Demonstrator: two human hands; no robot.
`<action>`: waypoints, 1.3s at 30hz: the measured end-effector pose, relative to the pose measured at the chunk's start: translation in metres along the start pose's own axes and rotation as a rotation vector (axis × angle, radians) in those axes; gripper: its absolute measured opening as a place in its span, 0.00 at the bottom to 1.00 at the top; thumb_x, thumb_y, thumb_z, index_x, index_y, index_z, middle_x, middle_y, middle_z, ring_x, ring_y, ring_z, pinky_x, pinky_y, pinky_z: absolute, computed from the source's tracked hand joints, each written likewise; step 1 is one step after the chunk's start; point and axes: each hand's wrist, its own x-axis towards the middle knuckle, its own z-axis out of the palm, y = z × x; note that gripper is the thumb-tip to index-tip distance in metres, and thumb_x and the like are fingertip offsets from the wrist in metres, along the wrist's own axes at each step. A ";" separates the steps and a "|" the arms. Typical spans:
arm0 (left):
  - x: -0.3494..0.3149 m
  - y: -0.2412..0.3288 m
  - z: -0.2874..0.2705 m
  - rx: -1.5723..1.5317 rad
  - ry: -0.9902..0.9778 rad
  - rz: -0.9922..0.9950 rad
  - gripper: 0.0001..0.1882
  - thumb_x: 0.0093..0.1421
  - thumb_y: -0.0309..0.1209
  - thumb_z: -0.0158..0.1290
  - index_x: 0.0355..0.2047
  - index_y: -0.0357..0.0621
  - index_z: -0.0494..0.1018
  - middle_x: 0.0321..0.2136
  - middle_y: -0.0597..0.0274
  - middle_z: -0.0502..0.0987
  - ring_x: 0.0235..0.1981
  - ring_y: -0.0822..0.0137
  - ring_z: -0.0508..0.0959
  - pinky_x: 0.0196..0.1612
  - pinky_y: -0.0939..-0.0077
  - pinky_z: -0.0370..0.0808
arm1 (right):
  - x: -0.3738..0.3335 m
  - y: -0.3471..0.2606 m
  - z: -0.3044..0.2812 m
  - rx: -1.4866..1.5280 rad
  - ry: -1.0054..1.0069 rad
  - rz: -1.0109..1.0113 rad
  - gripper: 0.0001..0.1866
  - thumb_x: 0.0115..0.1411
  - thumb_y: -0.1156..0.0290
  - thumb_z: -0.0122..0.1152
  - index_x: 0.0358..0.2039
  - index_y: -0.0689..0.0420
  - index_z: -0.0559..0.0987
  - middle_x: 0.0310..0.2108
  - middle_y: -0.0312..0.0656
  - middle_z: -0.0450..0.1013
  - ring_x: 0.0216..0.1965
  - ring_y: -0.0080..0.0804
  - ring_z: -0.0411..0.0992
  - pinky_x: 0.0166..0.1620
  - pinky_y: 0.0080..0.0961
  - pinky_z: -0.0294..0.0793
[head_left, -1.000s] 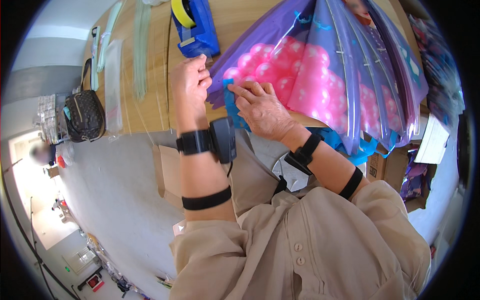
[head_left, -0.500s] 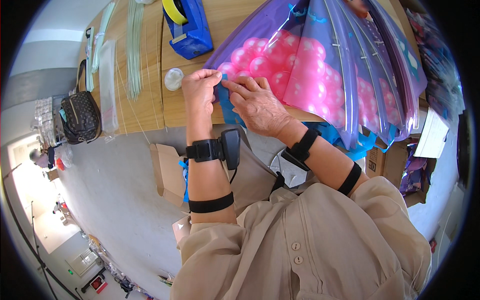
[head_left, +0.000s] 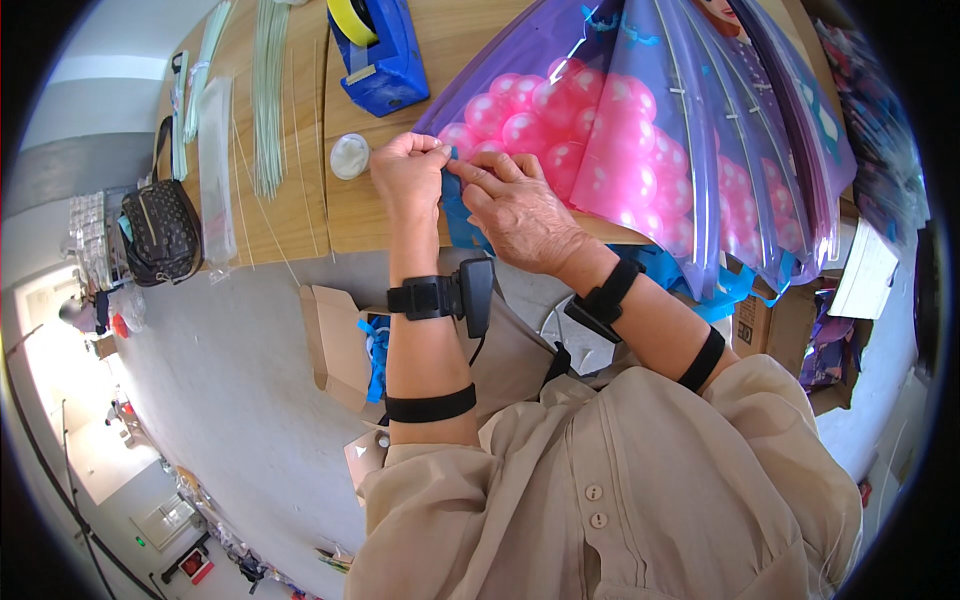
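Note:
A purple kite [head_left: 560, 120] of thin film, printed with pink balls, lies over the wooden table, with slim rods clipped along its folds. At its near left corner my left hand [head_left: 408, 178] is closed in a pinch, thumb against forefinger. My right hand [head_left: 520, 208] sits close beside it, its bent fingers closed on the same corner and on a blue ribbon [head_left: 462, 215]. This ribbon hangs from the corner over the table edge. The fingertips of both hands nearly meet and hide what lies exactly between them.
Left of the kite stand a blue tape dispenser [head_left: 385, 75] and a small round white container [head_left: 349, 157]. Further left lie a bundle of pale green rods [head_left: 269, 110] and a clear plastic sleeve [head_left: 214, 170]. Cardboard boxes [head_left: 335, 345] stand below the table edge.
My left hand and forearm have shifted slightly to the right, toward my right hand. The right hand stays almost in place on the kite's corner.

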 end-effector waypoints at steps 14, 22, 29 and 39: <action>0.006 0.011 0.005 0.540 0.094 0.168 0.17 0.46 0.35 0.64 0.17 0.36 0.69 0.15 0.50 0.73 0.18 0.58 0.74 0.25 0.62 0.70 | -0.002 0.002 -0.003 -0.005 -0.004 -0.004 0.14 0.46 0.71 0.63 0.32 0.62 0.73 0.55 0.43 0.65 0.53 0.40 0.62 0.50 0.38 0.60; -0.012 -0.027 -0.025 0.307 0.149 0.270 0.17 0.56 0.34 0.56 0.19 0.32 0.70 0.12 0.55 0.67 0.16 0.66 0.64 0.23 0.69 0.64 | -0.008 0.007 -0.008 0.174 0.095 -0.038 0.12 0.47 0.75 0.59 0.34 0.61 0.73 0.52 0.44 0.68 0.48 0.41 0.65 0.49 0.37 0.62; -0.049 -0.014 -0.029 0.122 0.028 0.145 0.11 0.51 0.29 0.61 0.21 0.33 0.73 0.15 0.67 0.69 0.18 0.78 0.65 0.23 0.80 0.63 | -0.042 -0.014 -0.017 0.449 0.087 0.059 0.13 0.47 0.77 0.59 0.34 0.63 0.70 0.35 0.51 0.69 0.38 0.53 0.67 0.42 0.42 0.66; -0.071 0.005 -0.024 0.055 0.160 0.496 0.04 0.55 0.23 0.56 0.28 0.36 0.71 0.21 0.64 0.71 0.19 0.73 0.68 0.24 0.78 0.66 | -0.054 -0.027 -0.026 0.526 -0.176 0.033 0.10 0.50 0.76 0.59 0.33 0.63 0.70 0.31 0.52 0.69 0.36 0.55 0.68 0.37 0.42 0.68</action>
